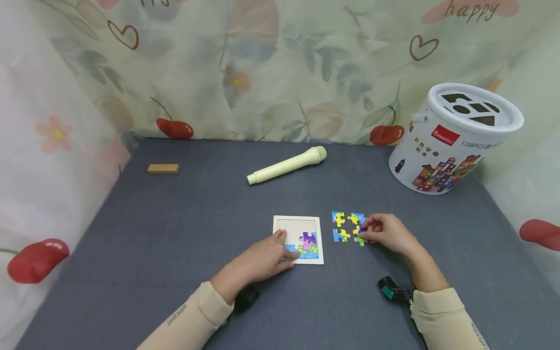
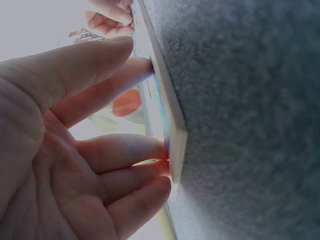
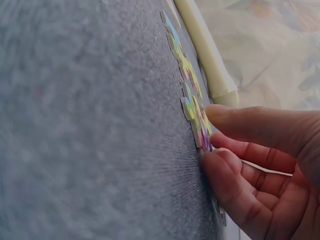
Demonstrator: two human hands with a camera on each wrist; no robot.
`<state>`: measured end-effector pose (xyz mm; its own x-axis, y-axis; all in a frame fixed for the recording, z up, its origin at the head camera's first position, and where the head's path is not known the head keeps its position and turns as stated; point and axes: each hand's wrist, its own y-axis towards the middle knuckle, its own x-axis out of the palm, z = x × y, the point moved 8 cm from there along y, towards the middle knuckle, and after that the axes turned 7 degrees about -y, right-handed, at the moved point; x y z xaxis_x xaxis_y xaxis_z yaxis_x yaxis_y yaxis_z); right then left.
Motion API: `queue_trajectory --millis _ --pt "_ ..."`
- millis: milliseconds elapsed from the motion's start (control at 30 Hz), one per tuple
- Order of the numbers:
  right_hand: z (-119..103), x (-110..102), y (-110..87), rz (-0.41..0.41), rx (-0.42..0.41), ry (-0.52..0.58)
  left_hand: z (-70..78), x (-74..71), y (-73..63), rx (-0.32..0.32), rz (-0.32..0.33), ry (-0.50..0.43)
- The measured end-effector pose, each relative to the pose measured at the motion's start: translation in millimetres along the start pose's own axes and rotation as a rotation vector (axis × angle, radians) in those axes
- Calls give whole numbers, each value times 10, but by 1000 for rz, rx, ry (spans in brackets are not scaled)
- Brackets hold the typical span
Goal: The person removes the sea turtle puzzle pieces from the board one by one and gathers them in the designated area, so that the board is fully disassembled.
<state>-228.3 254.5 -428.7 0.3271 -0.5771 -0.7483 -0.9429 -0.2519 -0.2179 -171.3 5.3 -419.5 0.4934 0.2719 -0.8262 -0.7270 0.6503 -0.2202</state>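
Note:
A square puzzle tray [image 1: 321, 243] with a pale rim lies flat on the table, joined puzzle pieces [image 1: 308, 239] filling its lower right part. My left hand [image 1: 265, 256] rests on the tray with fingers extended, one fingertip on the pieces and others at the left rim. In the left wrist view, the fingertips [image 2: 160, 149] press on the tray's edge [image 2: 176, 131]. To the right of the tray lie several loose blue and yellow puzzle pieces [image 1: 339, 218]. Among them, my right hand [image 1: 388, 234] pinches a puzzle piece [image 3: 206, 141] with some purple on it between thumb and finger.
A cream toy microphone [image 1: 286, 166] lies behind the tray. One small wooden block [image 1: 163, 168] is at the back left. At the back right stands a white bucket [image 1: 437, 150] with shaped holes in its lid. A patterned curtain [image 1: 280, 97] borders the table.

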Motion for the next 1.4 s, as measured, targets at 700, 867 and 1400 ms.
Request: queue_trajectory --millis 700,867,1400 --pt "-796 335 315 -50 -216 -84 160 5 96 50 39 139" --pt "-985 476 386 -134 -260 -120 151 25 104 44 19 144" --pt "-1137 719 461 -239 -267 -157 157 32 94 57 18 145"
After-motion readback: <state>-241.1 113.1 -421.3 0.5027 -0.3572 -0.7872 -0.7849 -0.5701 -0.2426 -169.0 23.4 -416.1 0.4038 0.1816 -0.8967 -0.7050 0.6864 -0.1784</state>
